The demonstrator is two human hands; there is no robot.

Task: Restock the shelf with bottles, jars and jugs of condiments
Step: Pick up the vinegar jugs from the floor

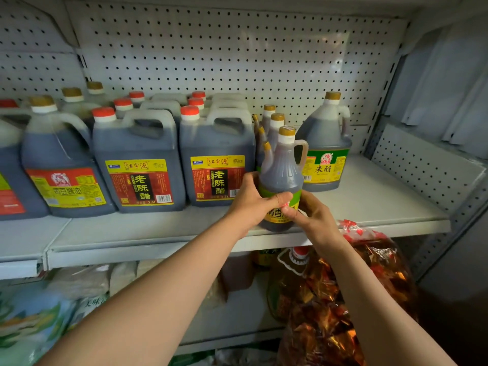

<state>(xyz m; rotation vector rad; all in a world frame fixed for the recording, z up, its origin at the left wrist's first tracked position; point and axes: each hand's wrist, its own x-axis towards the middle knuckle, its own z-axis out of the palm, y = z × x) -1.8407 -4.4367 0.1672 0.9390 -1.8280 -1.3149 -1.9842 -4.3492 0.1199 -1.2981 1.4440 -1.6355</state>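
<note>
The small dark plastic bottle with the gold cap, moulded side handle and green-and-yellow label (280, 180) stood upright near the front edge of the white metal shelf (369, 204), and both hands were wrapped around its lower body. The left hand (250, 200) gripped it from the left with the thumb across the label; the right hand (311, 213) held it from the right, fingers curled onto the label's lower part. Whether its base already sat flat on the shelf or hung a hair above it, I could not tell, as the hands covered that edge.

Just behind it stood a short row of matching gold-capped bottles (274, 122), and to its right, a little apart, a large round jug with a green rice-vinegar label (325, 149). To the left were two square red-capped jugs with yellow-and-red labels (216, 159), more of them behind, and further left a round jug with a red-and-yellow label (62, 165). The white pegboard back panel (237, 54) closed off the rear. Below the shelf lay a clear bag of red-and-gold wrapped goods (343, 299).

It looked to me like the placing step for this one bottle. The next move seemed to call for sliding it back to line up with its row, label facing out, then loosening both hands without nudging the neighbours
</note>
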